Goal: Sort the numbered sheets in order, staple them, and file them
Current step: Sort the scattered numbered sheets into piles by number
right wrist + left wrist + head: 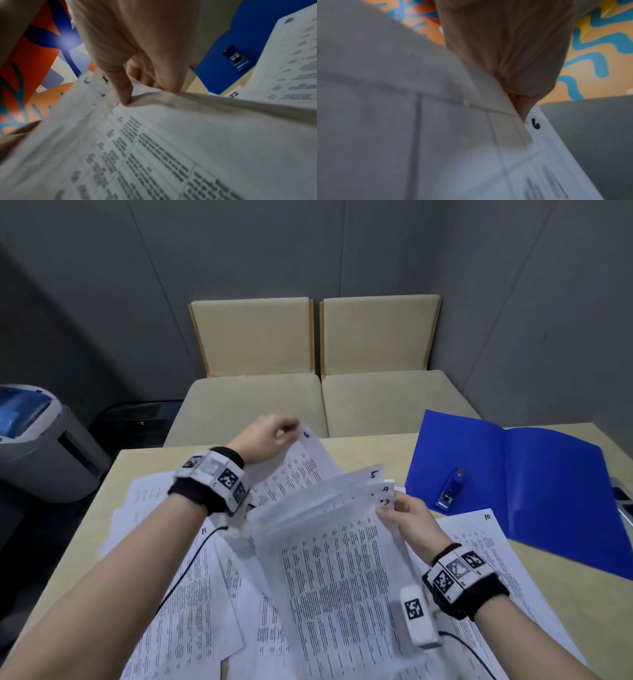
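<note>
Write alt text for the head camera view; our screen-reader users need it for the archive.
A person's left hand pinches the corner of sheet 6 while the right hand holds a fanned stack showing 5, 4 and 3, above loose printed sheets on a table. To the right, a blue stapler lies on an open blue folder.

The printed table text on the fanned sheets [329,559] is too blurred to read in every view. The blue folder [534,491] is cut off at 3 o'clock in the head view, and the loose sheets [178,628] run off at 6 o'clock.
</note>
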The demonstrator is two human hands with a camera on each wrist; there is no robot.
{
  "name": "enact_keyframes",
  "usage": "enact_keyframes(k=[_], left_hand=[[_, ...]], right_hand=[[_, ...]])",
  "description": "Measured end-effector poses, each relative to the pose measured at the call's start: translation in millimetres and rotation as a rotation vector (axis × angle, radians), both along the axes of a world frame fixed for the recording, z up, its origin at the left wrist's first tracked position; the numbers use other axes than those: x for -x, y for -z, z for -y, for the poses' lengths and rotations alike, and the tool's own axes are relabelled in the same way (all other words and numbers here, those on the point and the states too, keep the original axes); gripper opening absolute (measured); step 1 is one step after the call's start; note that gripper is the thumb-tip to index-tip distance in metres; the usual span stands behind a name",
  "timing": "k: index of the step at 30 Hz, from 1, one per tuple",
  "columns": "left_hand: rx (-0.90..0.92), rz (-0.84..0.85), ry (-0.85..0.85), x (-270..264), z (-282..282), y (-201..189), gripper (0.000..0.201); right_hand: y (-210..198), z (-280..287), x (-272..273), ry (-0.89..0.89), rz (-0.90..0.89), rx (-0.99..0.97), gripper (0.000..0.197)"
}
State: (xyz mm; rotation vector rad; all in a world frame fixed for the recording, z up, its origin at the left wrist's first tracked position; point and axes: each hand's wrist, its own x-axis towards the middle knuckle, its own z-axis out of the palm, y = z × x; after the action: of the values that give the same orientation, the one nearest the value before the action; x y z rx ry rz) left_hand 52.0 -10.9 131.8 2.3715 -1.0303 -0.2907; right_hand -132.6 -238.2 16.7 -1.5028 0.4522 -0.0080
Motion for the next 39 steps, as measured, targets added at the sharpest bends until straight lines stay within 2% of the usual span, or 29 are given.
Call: enact_keyframes(k=[5,8,13,16,19,20,24,28,34,37,39], left_hand=[[-0.059,-0.180,0.047,18,16,63,0.020],[-0.085,-0.275,0.066,23,22,93,0.019],[-0.126,-0.414,0.031,25,25,119,0.016],[-0.122,-0.512,-0.016,26,24,125,0.016],[-0.158,-0.605,-0.041,31,21,130,0.032],[-0.180,-0.604,-0.047,31,20,134,0.034],[-0.238,-0.526,-0.080,34,20,146,0.013],[-0.228,-0.527,-0.100,35,19,149,0.009],[-0.204,-0.574,-0.090,32,23,151,0.010],[-0.169,-0.619,-0.092,32,24,150,0.011],[-0.181,-0.612,-0.108,31,21,151,0.019]], right_hand=[[15,-17,-3,-0.004,-0.102,0.019,0.024],[31,-22,-1,-0.055,-0.159,0.117,0.032],[42,-27,2,-0.065,-0.234,0.190,0.020],[49,-26,1,-0.064,-0.275,0.234,0.020],[54,-27,0,-0.059,-0.310,0.244,0.024],[58,-26,-1,-0.058,-0.313,0.242,0.025],[65,-26,-3,-0.037,-0.342,0.206,0.023],[80,-20,-3,-0.051,-0.359,0.210,0.037],[65,-26,-8,-0.066,-0.361,0.198,0.025],[72,-25,-9,-0.116,-0.404,0.274,0.013],[80,-19,-9,-0.132,-0.419,0.315,0.025]])
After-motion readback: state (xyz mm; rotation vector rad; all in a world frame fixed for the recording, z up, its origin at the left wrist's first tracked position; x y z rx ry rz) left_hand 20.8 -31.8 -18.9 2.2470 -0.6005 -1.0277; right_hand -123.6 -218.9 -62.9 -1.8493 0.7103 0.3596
